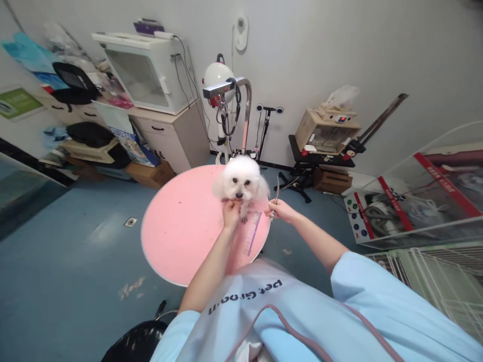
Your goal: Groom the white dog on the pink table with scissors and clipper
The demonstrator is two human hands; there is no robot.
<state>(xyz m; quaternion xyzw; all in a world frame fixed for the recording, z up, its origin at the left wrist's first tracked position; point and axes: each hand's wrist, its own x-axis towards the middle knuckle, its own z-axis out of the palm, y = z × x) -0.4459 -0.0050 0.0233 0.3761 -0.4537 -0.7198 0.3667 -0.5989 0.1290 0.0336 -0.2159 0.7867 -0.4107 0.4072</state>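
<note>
Clearly, the left hand (231, 215) reaches forward, fingers closed under the chin of the fluffy white dog (243, 171) on the round pink table's (177, 221) far-right part; the bent-wristed right hand (282, 210), at the table's right rim, clasps slim silver scissors (278, 188), tips upward.

- Left arm (206, 269): nearly straight, slanting up and rightward from the bottom of the frame, left of centre.
- Left hand (231, 215): just below the frame's centre, fingers (232, 204) bent inward.
- Right arm (320, 239): reaching up and leftward from the lower right.
- Right hand (282, 210): right of centre, curled in a grip, about level with the left hand, apart from it.
</note>
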